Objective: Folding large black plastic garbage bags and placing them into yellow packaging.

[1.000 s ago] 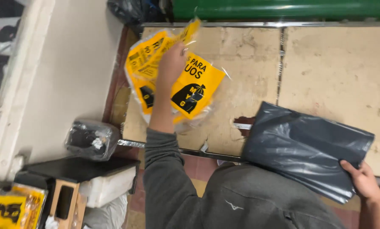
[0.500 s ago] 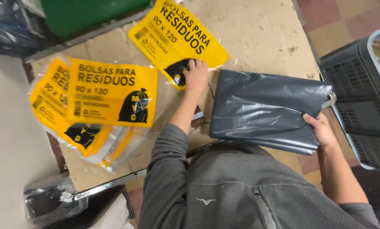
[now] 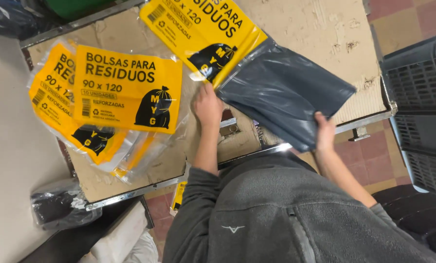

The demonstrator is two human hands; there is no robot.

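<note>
My right hand (image 3: 324, 130) grips the near corner of a folded stack of dark grey plastic bags (image 3: 283, 90), lifted a little over the worn wooden table (image 3: 325, 29). The far end of the stack sits inside a clear sleeve with a yellow printed label (image 3: 203, 29). My left hand (image 3: 207, 104) rests at the open edge of that sleeve, beside the stack's left corner. To the left lies a pile of more clear sleeves with yellow labels (image 3: 116, 92).
A dark plastic crate (image 3: 420, 92) stands at the right beyond the table's metal edge. A wrapped bundle of dark bags (image 3: 57, 207) lies at the lower left on the floor side. A green bin (image 3: 72, 7) and a dark bag sit at the top left.
The view has swung round. My left hand brought one yellow-labelled sleeve across from the pile, and the grey stack has gone up and left, its end now in the sleeve.
</note>
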